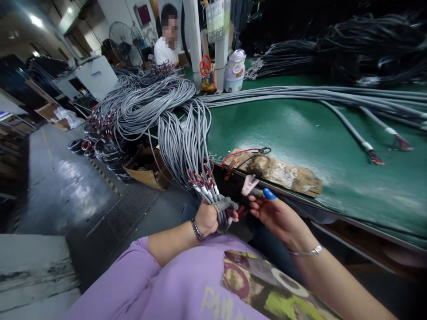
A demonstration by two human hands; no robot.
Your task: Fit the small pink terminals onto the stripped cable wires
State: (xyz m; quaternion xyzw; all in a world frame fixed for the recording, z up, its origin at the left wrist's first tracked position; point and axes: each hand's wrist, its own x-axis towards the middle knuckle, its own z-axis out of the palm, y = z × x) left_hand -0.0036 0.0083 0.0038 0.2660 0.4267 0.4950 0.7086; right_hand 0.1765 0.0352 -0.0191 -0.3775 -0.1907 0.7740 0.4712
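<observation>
My left hand (209,218) is closed around a thick bundle of grey cables (182,142) whose ends show red, blue and white wires (202,180). The bundle hangs off the left end of the green table (300,129) and runs up to a big heap of coiled grey cables (147,102). My right hand (276,213) is just to the right of the cable ends, palm up, with a small blue-handled tool (263,193) between its fingers. Both wrists wear bracelets.
A taped cardboard pad (287,173) with red and black wires lies on the table's near edge. Long grey cables (333,95) stretch to the right; dark cable piles sit behind. A person in a white shirt (165,51) sits at the far end by a fan (124,43). A cardboard box (145,169) stands on the floor.
</observation>
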